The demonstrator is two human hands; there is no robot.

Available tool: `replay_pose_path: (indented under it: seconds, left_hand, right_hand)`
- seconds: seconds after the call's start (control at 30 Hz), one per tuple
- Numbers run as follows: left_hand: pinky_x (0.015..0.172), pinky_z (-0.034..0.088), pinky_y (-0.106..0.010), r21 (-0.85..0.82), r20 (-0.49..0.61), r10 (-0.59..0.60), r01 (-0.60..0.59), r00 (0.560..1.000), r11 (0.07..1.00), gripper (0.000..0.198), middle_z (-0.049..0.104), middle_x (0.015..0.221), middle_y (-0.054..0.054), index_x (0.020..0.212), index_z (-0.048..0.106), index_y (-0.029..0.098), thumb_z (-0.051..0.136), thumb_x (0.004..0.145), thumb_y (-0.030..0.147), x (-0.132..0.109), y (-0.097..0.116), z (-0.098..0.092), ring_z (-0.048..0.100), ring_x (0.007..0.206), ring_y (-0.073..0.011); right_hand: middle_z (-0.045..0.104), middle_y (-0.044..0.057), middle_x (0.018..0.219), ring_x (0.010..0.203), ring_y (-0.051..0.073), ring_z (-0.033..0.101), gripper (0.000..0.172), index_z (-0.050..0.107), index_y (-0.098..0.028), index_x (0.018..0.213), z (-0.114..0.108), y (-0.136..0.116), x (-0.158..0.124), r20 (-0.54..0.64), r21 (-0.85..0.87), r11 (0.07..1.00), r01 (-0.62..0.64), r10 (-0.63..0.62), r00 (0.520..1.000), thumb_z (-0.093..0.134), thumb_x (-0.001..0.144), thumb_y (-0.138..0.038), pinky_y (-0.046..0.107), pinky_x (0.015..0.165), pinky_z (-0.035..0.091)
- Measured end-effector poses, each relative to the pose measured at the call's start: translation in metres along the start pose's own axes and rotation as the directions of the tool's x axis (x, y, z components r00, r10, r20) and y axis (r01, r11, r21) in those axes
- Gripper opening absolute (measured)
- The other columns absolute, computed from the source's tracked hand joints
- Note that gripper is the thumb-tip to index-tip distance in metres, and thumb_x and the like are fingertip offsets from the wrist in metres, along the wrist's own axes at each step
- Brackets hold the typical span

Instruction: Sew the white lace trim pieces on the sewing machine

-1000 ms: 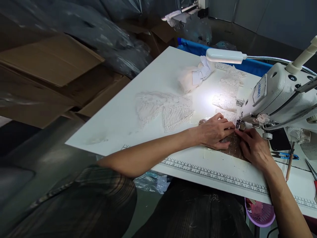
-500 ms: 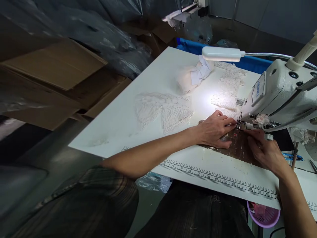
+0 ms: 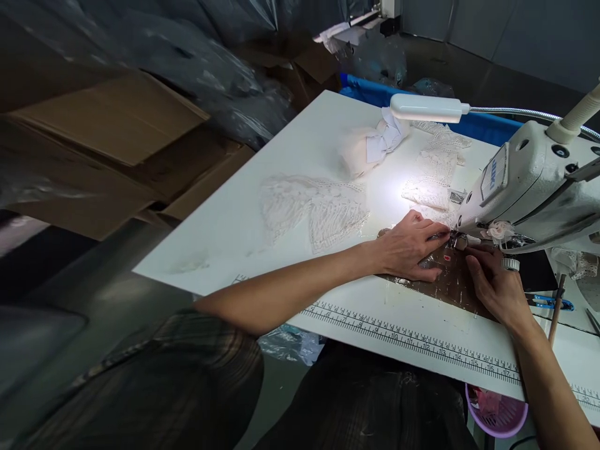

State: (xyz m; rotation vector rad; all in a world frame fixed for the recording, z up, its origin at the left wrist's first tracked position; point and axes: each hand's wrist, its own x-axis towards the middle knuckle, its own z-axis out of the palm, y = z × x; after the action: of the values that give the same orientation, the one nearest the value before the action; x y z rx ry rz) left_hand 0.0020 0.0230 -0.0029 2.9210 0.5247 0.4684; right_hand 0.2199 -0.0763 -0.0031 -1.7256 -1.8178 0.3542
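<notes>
Work at the sewing machine seems under way: a lace strip lies in folds beyond the presser foot, its near end by the left hand, which is spread, palm down, gripping nothing visible. The right hand is half curled beside the foot; whether it pinches anything, I cannot tell. No finished seam shows, so what remains is unclear; 1 lace piece lies apart.

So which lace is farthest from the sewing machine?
The wide, spread lace beyond the left forearm. The lit lace strip and crumpled lace on the right lie nearer the machine.
</notes>
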Motion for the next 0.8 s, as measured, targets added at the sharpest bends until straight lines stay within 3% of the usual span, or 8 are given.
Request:
replay_pose_path:
  seconds: [0.3, 0.4, 0.47, 0.57, 0.7, 0.8]
  left_hand:
    - [0.1, 0.036, -0.054, 0.013, -0.136, -0.142, 0.145, 0.981, 0.989, 0.055, 0.04, 0.149, -0.026, 0.139, 0.039, 0.011, 0.043, 0.097, 0.047, 0.004, -0.001, 0.005, 0.043, 0.133, -0.0347]
    - [0.096, 0.04, -0.05, 0.042, -0.086, -0.269, 0.273, 0.959, 0.961, 0.048, 0.051, 0.138, -0.023, 0.132, 0.049, 0.012, 0.043, 0.098, 0.045, 0.026, -0.019, -0.004, 0.052, 0.122, -0.0339]
    - [0.088, 0.044, -0.045, 0.052, 0.038, -0.361, 0.359, 0.932, 0.932, 0.044, 0.064, 0.113, -0.016, 0.113, 0.062, 0.012, 0.039, 0.1, 0.047, 0.046, -0.036, -0.015, 0.061, 0.102, -0.0303]
    - [0.084, 0.045, -0.037, 0.064, 0.059, -0.378, 0.374, 0.924, 0.925, 0.047, 0.067, 0.101, -0.01, 0.096, 0.068, 0.015, 0.029, 0.104, 0.041, 0.072, -0.061, -0.03, 0.064, 0.093, -0.0241]
    - [0.099, 0.04, -0.043, 0.09, 0.013, -0.409, 0.406, 0.912, 0.909, 0.042, 0.058, 0.134, -0.014, 0.124, 0.06, 0.017, 0.037, 0.102, 0.046, 0.08, -0.074, -0.035, 0.056, 0.121, -0.0299]
    - [0.104, 0.036, -0.047, 0.065, -0.004, -0.379, 0.379, 0.925, 0.923, 0.049, 0.046, 0.148, -0.017, 0.135, 0.051, 0.018, 0.046, 0.098, 0.049, 0.062, -0.063, -0.033, 0.047, 0.133, -0.0327]
  right_hand:
    - [0.068, 0.015, 0.111, 0.096, 0.027, 0.068, 0.039, 0.071, -0.018, 0.109, 0.012, 0.011, -0.004, -0.069, -0.125, 0.989, 0.083, -0.092, 0.993, 0.044, 0.095, -0.041, 0.043, 0.081, 0.057]
    - [0.068, 0.015, 0.111, 0.096, 0.028, 0.068, 0.038, 0.071, -0.018, 0.109, 0.014, 0.015, -0.003, -0.067, -0.132, 0.984, 0.123, -0.132, 0.989, 0.044, 0.095, -0.041, 0.046, 0.08, 0.058]
    - [0.069, 0.015, 0.11, 0.093, 0.029, 0.068, 0.038, 0.071, -0.018, 0.109, 0.015, 0.018, -0.002, -0.054, -0.136, 0.981, 0.142, -0.151, 0.987, 0.044, 0.094, -0.041, 0.046, 0.077, 0.059]
    - [0.07, 0.016, 0.109, 0.09, 0.03, 0.069, 0.039, 0.071, -0.017, 0.109, 0.014, 0.022, 0.0, -0.018, -0.142, 0.977, 0.16, -0.164, 0.986, 0.044, 0.094, -0.041, 0.046, 0.075, 0.059]
    - [0.071, 0.016, 0.105, 0.087, 0.03, 0.07, 0.038, 0.072, -0.018, 0.105, 0.014, 0.024, 0.003, -0.033, -0.172, 0.971, 0.164, -0.172, 0.985, 0.046, 0.092, -0.042, 0.045, 0.07, 0.059]
    - [0.072, 0.015, 0.1, 0.083, 0.029, 0.07, 0.037, 0.072, -0.019, 0.1, 0.015, 0.022, 0.004, -0.062, -0.197, 0.961, 0.195, -0.211, 0.976, 0.044, 0.091, -0.041, 0.043, 0.066, 0.058]
